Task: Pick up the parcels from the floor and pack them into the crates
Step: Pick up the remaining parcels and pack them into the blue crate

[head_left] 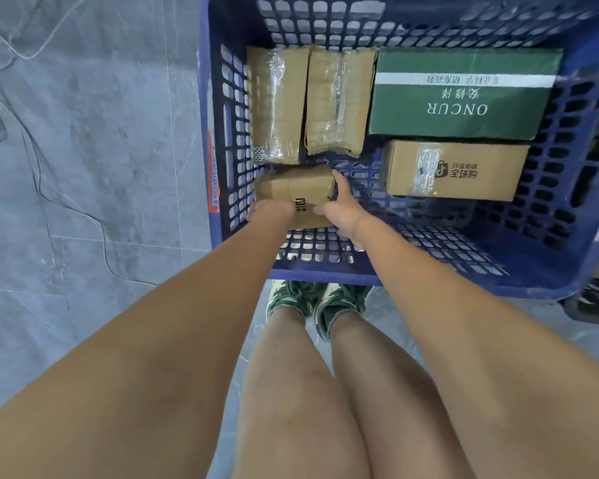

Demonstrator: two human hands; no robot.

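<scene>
Hands, left [274, 209] and right [341, 210], grip small brown cardboard parcel [296, 191] at blue plastic crate's [429, 283] seven o'clock corner; release comes next.

Five parcels [296, 195] in blue lattice crate [567, 188], four brown, one green.

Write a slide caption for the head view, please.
Both hands set a small cardboard parcel into the blue crate beside four packed parcels.

Grey marbled floor tiles [83, 167]. Thin cable [32, 157] snaking across them far left. Green-and-white sneakers [317, 300] near the centre.
</scene>
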